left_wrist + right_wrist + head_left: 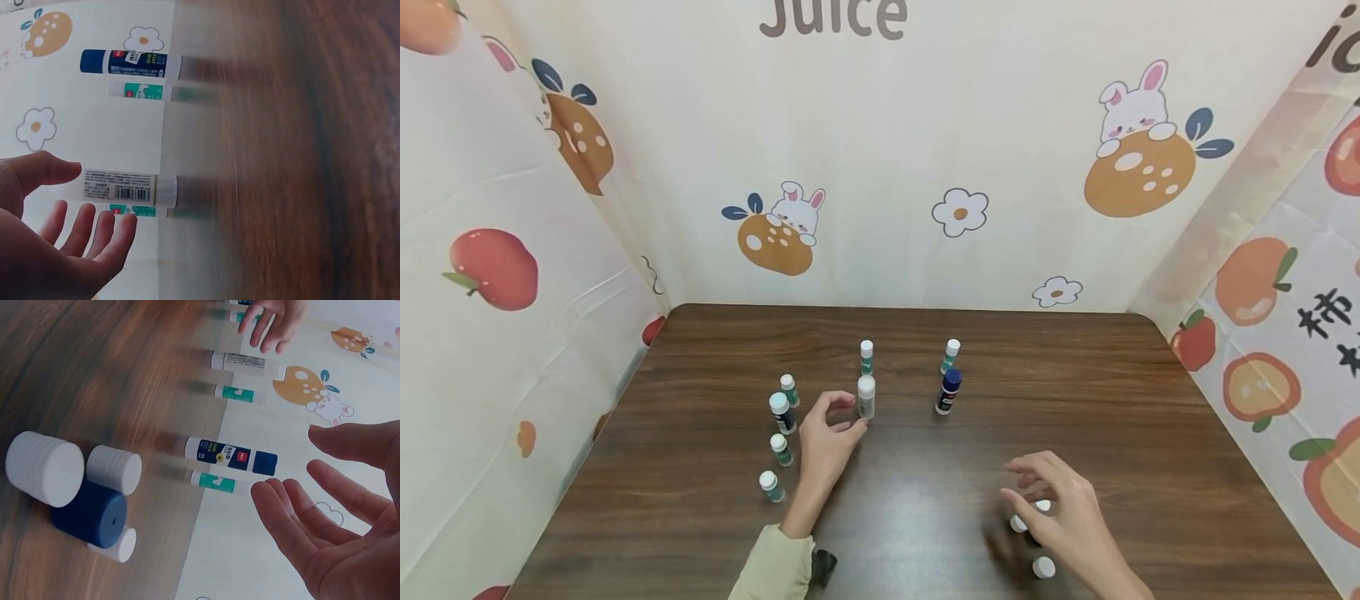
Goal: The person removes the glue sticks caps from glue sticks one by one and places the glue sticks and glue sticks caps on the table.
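Note:
My left hand (pixel 829 442) is beside a white glue stick (pixel 867 398) that stands upright, thumb and fingers spread apart near it. In the left wrist view its barcode label (pixel 119 186) shows, with the fingers reaching toward the top end. A green-labelled glue stick (pixel 867 358) stands just behind it. Over a group of loose caps is my right hand (pixel 1063 508), its thumb and fingers apart with nothing between them. The right wrist view shows a blue cap (pixel 89 514) among white caps (pixel 45 469); in the head view the hand partly hides this group.
Right of centre, a navy glue stick (pixel 948 392) stands before a smaller green-labelled one (pixel 951 356). Several white-topped glue sticks (pixel 782 412) form a row left of my left hand. Printed cloth (pixel 880 167) hangs behind and beside the wooden table (pixel 1112 375).

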The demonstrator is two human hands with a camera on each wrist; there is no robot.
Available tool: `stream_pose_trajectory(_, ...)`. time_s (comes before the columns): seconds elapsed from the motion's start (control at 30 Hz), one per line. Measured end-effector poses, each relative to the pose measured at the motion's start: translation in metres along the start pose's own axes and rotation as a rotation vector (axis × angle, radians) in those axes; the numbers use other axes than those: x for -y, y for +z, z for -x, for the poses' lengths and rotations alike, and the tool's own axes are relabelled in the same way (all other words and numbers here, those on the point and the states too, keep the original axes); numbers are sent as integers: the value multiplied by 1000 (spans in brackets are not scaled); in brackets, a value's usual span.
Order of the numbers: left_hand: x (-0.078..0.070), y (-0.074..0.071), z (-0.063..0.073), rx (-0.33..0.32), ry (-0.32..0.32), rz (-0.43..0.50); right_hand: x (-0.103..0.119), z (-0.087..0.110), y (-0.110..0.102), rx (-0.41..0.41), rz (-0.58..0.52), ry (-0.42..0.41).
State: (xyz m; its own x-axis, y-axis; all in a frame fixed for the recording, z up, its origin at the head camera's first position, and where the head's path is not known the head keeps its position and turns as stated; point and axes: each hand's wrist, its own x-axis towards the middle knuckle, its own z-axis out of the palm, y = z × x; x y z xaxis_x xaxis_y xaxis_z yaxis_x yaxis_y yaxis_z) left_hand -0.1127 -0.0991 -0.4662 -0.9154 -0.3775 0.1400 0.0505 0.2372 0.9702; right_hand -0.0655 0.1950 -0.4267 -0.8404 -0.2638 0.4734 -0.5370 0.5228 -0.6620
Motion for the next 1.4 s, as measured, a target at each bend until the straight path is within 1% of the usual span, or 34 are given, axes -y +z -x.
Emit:
stream_pose_trajectory(0.2, 1, 2, -5, -9, -11, -11, 6, -5, 1, 33, -11, 19)
stream_pose_trajectory(0.47, 5, 6, -12, -12, -34, -26, 12, -13, 4, 48, -18, -11)
stream_pose_trajectory(0.57, 7, 9, -15, -12, -24, -29, 14, -17, 6, 52, -22, -24)
stream_pose_trajectory(0.67, 9, 12, -17, -11, -20, -36, 15, -22, 8, 49, -42, -54)
stream_pose_trajectory(0.83, 10, 15, -20, 0, -32, -64, 17, -30, 13, 35, -60, -104)
stream_pose_trajectory(0.97, 11, 18, -23, 16, -32, -99, 18, -35, 17, 47, -52, -88)
stream_pose_trajectory(1.17, 12, 22, -27, 36, -19, -136, 20, -45, 21, 44, -55, -112)
stream_pose_trajectory(1.4, 14, 23, -28, 30, -8, -159, 22, -54, 25, 62, -50, -115)
